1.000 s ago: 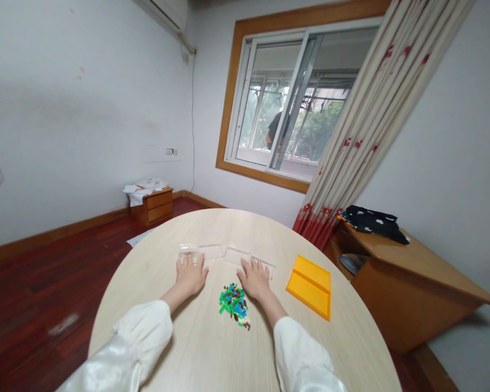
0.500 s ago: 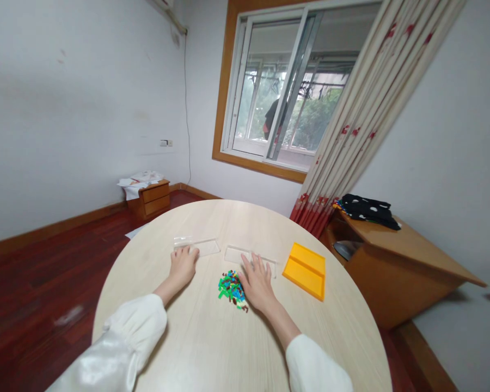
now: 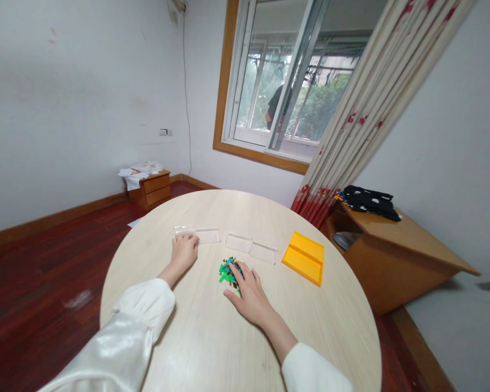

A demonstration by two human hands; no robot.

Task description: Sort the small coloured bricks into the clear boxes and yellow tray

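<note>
Bricks (image 3: pixel 228 270) now lie under right hand (image 3: pixel 248 292).

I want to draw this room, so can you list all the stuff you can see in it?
small building bricks: one pile, green, blue, brown, middle of the table
clear trays: four in two pairs, see-through, beyond the bricks
yellow tray: one, yellow, right of the clear trays
round table: one, pale wood
bedside cabinet: one, brown wood, far left wall, papers on top
wooden desk: one, brown, right, dark spotted cloth on it
curtain: one, cream with red flowers, by the window
left hand: flat, fingertips at the left clear trays
right hand: fingers spread, touching the bricks
</note>
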